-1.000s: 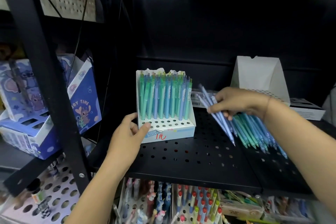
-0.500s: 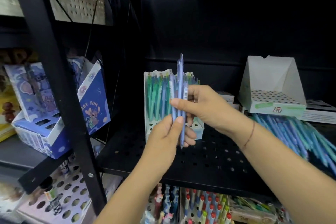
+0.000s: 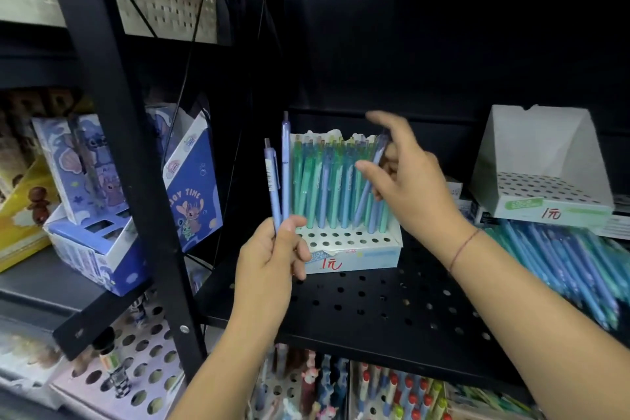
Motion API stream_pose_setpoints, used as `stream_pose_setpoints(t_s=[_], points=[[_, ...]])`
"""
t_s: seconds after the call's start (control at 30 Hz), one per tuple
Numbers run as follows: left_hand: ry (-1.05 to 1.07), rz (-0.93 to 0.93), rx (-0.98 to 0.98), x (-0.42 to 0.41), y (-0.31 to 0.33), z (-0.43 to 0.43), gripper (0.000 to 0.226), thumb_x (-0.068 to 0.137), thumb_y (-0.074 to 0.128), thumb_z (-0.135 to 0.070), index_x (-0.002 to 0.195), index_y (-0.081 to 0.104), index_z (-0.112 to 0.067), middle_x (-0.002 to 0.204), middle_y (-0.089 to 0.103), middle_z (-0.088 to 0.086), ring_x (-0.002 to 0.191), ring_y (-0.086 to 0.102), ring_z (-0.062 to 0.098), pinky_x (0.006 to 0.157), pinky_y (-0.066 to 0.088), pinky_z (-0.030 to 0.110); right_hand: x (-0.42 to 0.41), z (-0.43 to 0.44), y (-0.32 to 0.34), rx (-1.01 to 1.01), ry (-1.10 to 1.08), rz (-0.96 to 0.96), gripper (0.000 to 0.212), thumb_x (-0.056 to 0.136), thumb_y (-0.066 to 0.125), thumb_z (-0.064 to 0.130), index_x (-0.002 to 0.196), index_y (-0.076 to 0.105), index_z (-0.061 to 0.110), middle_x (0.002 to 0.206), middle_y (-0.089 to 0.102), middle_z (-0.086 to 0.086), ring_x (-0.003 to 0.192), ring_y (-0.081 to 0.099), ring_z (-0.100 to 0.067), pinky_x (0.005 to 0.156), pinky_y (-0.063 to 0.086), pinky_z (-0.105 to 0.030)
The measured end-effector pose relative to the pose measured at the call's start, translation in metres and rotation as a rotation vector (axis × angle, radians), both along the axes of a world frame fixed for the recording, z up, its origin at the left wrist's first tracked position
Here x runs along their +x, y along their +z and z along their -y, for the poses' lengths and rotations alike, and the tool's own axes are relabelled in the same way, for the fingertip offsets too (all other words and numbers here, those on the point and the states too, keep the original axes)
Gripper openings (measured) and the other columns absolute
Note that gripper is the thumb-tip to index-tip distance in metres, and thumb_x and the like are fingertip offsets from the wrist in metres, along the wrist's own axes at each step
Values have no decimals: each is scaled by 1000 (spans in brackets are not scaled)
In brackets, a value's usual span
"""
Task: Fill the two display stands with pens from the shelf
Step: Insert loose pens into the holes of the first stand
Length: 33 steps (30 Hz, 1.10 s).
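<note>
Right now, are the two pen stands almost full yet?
Not yet. The left stand has its back rows full, but its front holes show empty. The left hand holds two blue pens, and the right hand pinches a slanted pen at that stand. The right stand is empty, and a pile of loose pens waits on the shelf.

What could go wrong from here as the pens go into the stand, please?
The right hand brings its tilted pen in across the packed back rows of the stand; it may miss a hole or knock neighbours askew. The left hand grips two pens only by their lower ends, so one might slip. The loose pens heaped at the right lie near the front edge of the shelf and could roll off.
</note>
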<state>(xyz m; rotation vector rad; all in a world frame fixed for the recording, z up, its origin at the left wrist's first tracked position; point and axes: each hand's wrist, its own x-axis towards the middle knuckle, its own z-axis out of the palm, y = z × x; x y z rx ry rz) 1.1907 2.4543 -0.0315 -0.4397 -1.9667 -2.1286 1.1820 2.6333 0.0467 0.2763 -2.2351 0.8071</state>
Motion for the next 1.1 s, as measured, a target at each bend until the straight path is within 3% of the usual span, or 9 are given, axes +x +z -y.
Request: stream_pose_setpoints(t_s=[0.23, 0.37, 0.53, 0.67, 0.77, 0.87, 0.93, 1.03, 1.1], points=[[-36, -23, -16, -3, -4, 1, 26, 101, 41, -27, 102, 66, -21, 63, 53, -3, 51, 42, 9, 56, 39, 12, -4, -5, -8, 112, -25, -26, 56, 95, 56, 24, 145, 31, 28, 67, 56, -8, 62, 57, -19, 64, 52, -40], [-42, -29, -28, -2, -4, 2, 26, 101, 42, -28, 98, 67, -21, 64, 54, -2, 51, 43, 9, 60, 42, 13, -5, 0, -13, 116, 3, -83, 49, 96, 54, 18, 143, 41, 22, 101, 60, -3, 68, 53, -9, 76, 53, -35], [-63, -29, -62, 0, -5, 1, 32, 99, 43, -28, 94, 65, -6, 62, 57, -8, 50, 46, 6, 66, 41, 12, -5, 1, -15, -23, -6, -96, 38, 92, 60, 14, 127, 48, 22, 90, 55, 4, 67, 61, -12, 68, 56, -35], [-80, -45, -81, 2, -4, 1, 30, 100, 43, -26, 91, 67, -9, 64, 57, 1, 50, 47, 5, 72, 42, 11, -8, -1, -18, 26, -56, -222, 20, 87, 67, 12, 106, 65, 11, 96, 51, 9, 70, 52, 0, 68, 45, -12], [-105, -41, -82, 2, -4, 1, 26, 100, 43, -26, 98, 68, -18, 64, 57, 0, 49, 44, 8, 69, 44, 12, -9, -2, -17, -5, -97, -230, 17, 86, 68, 12, 103, 69, 11, 95, 48, 7, 69, 48, -7, 66, 42, -8], [-132, -41, -102, 3, -3, 1, 25, 99, 44, -26, 100, 68, -21, 63, 58, -4, 50, 43, 9, 68, 46, 10, -4, -1, -15, -85, -83, -223, 15, 89, 65, 14, 104, 69, 13, 92, 49, 6, 69, 49, -6, 67, 42, -8], [-150, -39, -117, 3, -3, 2, 25, 99, 44, -26, 101, 68, -22, 63, 59, -4, 50, 44, 9, 69, 46, 10, 0, 3, -14, -251, 56, -166, 17, 92, 61, 17, 108, 66, 18, 92, 56, 5, 67, 54, -2, 65, 46, -13], [-169, -40, -144, 2, -3, 1, 24, 99, 45, -26, 101, 68, -23, 63, 59, -5, 50, 44, 9, 67, 45, 10, 5, 10, -9, -538, 320, 2, 19, 94, 58, 15, 112, 60, 20, 88, 66, -4, 59, 62, -15, 54, 52, -26], [-178, -45, -167, 2, -3, 0, 24, 98, 45, -26, 102, 68, -24, 62, 60, -5, 50, 45, 9, 66, 44, 10, 4, 12, -8, -579, 370, 66, 20, 93, 58, 9, 113, 60, 14, 79, 66, -9, 59, 63, -18, 54, 52, -27]])
